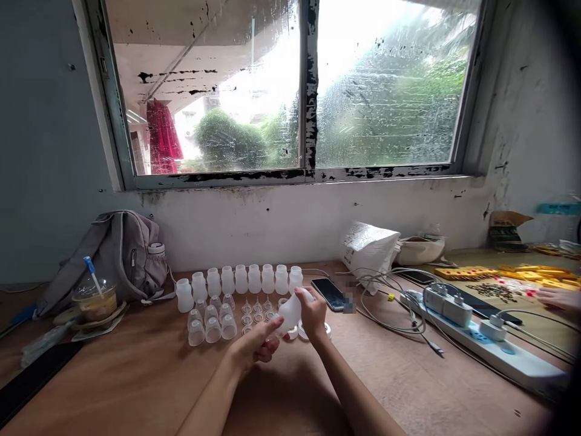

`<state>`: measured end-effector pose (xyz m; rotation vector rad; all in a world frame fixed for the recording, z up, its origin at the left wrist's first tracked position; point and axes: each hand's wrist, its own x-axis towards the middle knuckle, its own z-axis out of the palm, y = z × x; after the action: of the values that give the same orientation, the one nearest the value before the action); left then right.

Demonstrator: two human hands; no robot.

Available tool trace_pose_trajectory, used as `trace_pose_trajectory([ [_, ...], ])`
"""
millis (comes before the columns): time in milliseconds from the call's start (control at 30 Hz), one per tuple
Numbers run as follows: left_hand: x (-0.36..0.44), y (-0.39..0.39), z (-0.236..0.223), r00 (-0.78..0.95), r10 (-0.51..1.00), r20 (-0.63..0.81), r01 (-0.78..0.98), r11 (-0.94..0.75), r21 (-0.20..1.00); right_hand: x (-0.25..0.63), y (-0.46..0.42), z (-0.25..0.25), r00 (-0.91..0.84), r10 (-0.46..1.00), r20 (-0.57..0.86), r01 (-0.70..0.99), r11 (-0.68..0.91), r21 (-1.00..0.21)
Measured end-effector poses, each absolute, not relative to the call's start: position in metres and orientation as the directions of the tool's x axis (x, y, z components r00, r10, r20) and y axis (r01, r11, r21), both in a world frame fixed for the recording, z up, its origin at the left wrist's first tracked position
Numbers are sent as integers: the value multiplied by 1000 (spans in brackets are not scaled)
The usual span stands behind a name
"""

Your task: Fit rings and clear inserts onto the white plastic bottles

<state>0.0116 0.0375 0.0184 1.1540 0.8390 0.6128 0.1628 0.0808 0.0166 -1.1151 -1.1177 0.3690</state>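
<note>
In front of me I hold a frosted white baby bottle [290, 312] tilted between both hands. My right hand [314, 312] is wrapped round its upper right end. At its lower left end, my left hand [259, 344] grips with thumb and curled fingers; part of the bottle is hidden there. Behind stands a row of several similar frosted bottles [241, 279], upright and uncapped. Clear domed caps [213, 330] sit in rows left of my hands. Several clear nipples [258, 316] stand between the caps and the held bottle. White rings [327, 330] lie partly hidden behind my right hand.
A phone [329, 294] and tangled cables [385, 309] lie to the right, beside a white power strip [485, 339]. A white bag [370, 248] stands by the wall. At left are an iced drink [95, 300] and a backpack [127, 254]. Another person's hand [556, 297] rests near yellow parts [540, 275].
</note>
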Motion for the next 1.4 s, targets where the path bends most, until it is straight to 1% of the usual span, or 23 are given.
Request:
trace_pose_trajectory([
  [100, 11, 35, 18, 655, 713, -250, -63, 381, 922, 164, 80, 16, 447, 694, 564, 273, 495, -825],
  [200, 13, 35, 17, 658, 724, -205, -63, 324, 944, 166, 79, 17, 452, 677, 580, 296, 500, -814],
  [267, 16, 37, 15, 598, 786, -155, -39, 221, 974, 167, 78, 18, 453, 668, 591, 327, 492, -807],
  [333, 20, 39, 14, 486, 870, -84, 48, 69, 996, 168, 78, 19, 454, 657, 602, 364, 480, -798],
  [400, 23, 40, 13, 349, 935, 56, 183, -127, 975, 169, 78, 19, 459, 653, 602, 395, 457, -797],
  [467, 24, 39, 13, 238, 942, 235, 333, -307, 891, 169, 78, 20, 471, 662, 583, 409, 422, -809],
  [500, 23, 38, 13, 199, 932, 305, 410, -361, 837, 169, 78, 20, 474, 671, 570, 410, 405, -817],
  [533, 23, 36, 13, 171, 921, 350, 486, -388, 783, 169, 78, 21, 473, 683, 556, 407, 390, -826],
  [600, 21, 34, 13, 155, 905, 396, 617, -402, 677, 168, 78, 22, 465, 713, 525, 398, 362, -843],
  [733, 19, 34, 10, 169, 856, 488, 775, -421, 471, 168, 78, 26, 435, 778, 453, 394, 288, -873],
  [833, 19, 37, 5, 182, 808, 560, 856, -410, 314, 169, 82, 25, 398, 839, 371, 394, 209, -895],
  [900, 20, 38, 3, 203, 775, 598, 880, -412, 235, 171, 86, 23, 370, 882, 292, 391, 137, -910],
  [1000, 20, 37, 0, 263, 722, 639, 873, -461, 162, 176, 92, 18, 341, 920, 195, 406, 43, -913],
  [1067, 19, 36, -1, 335, 684, 649, 840, -528, 123, 183, 96, 16, 347, 920, 183, 425, 21, -905],
  [1133, 17, 34, -1, 411, 657, 632, 791, -602, 112, 190, 99, 14, 387, 900, 202, 442, 12, -897],
  [1200, 15, 33, -1, 452, 658, 602, 746, -648, 149, 197, 102, 11, 449, 864, 228, 440, 8, -898],
  [1300, 13, 31, 1, 426, 711, 559, 712, -645, 277, 202, 104, 8, 492, 819, 296, 410, 82, -908],
  [1400, 12, 30, 5, 337, 787, 517, 708, -574, 412, 198, 102, 8, 501, 786, 363, 400, 162, -902],
])
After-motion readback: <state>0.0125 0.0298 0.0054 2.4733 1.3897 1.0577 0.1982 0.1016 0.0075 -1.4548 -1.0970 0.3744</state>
